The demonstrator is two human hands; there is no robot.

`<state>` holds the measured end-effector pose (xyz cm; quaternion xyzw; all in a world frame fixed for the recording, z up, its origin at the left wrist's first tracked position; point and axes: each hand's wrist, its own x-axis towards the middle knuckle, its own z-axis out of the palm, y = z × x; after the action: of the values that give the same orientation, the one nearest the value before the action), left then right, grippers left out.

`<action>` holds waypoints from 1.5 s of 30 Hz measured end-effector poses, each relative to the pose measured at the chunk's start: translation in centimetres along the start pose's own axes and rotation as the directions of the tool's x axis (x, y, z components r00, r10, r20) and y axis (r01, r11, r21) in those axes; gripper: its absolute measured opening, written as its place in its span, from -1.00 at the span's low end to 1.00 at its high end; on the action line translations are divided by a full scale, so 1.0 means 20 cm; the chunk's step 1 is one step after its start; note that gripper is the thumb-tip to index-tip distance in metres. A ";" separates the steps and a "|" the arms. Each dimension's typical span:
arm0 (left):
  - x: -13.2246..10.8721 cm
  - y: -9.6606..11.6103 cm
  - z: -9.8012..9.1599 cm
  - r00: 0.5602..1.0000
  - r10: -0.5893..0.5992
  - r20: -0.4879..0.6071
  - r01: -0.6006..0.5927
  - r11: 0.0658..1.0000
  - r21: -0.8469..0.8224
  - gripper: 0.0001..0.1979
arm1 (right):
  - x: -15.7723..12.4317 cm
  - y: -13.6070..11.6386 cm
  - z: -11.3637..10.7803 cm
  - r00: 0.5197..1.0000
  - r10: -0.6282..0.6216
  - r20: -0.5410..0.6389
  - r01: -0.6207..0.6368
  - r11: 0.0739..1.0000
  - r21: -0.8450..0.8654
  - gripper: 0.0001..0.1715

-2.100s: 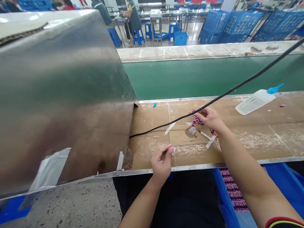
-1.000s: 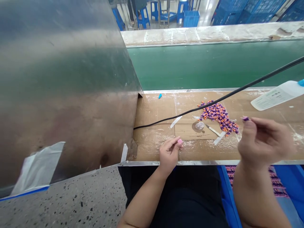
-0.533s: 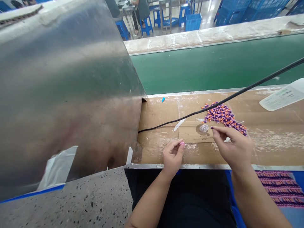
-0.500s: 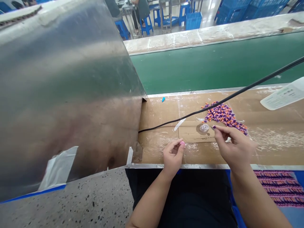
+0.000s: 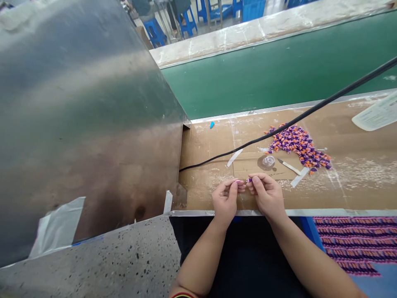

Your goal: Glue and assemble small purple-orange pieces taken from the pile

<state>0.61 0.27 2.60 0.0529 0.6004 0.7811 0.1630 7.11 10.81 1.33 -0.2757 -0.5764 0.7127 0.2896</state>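
Small pink piece is pinched tightly in my left hand; my right hand, nearly closed, grips a small purple piece just beside it.

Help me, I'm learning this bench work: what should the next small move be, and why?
Probably ease the purple piece in the right hand toward the pink piece in the left hand: both pieces are pinched and held close together, but seem not to touch yet.

Factory workshop: green conveyor, stools
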 end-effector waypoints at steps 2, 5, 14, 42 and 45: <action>0.00 0.00 0.00 0.995 -0.093 -0.024 0.090 0.993 -0.079 -0.53 | -0.01 0.02 0.00 0.999 0.016 0.034 -0.018 0.999 0.039 -0.54; 0.01 -0.01 0.00 0.980 -0.195 -0.024 0.185 0.957 -0.223 -0.55 | -0.03 0.01 -0.01 0.997 0.016 0.073 -0.019 0.999 0.044 -0.57; 0.02 -0.05 0.00 0.990 -0.137 -0.024 0.124 0.950 -0.286 -0.58 | -0.07 -0.06 0.05 0.983 -0.162 0.091 0.172 0.978 -0.114 -0.65; 0.02 -0.08 -0.02 0.994 -0.106 -0.036 0.094 0.968 -0.234 -0.59 | -0.07 -0.08 0.11 0.888 -0.454 0.065 0.446 0.822 -0.355 -0.84; 0.01 -0.08 -0.02 0.995 -0.097 -0.021 0.090 0.972 -0.216 -0.59 | -0.07 -0.08 0.11 0.898 -0.437 0.058 0.427 0.829 -0.360 -0.84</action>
<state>0.53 0.33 0.86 -0.0059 0.5168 0.8336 0.1949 6.61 8.48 3.45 -0.1966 -0.7415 0.5057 0.3946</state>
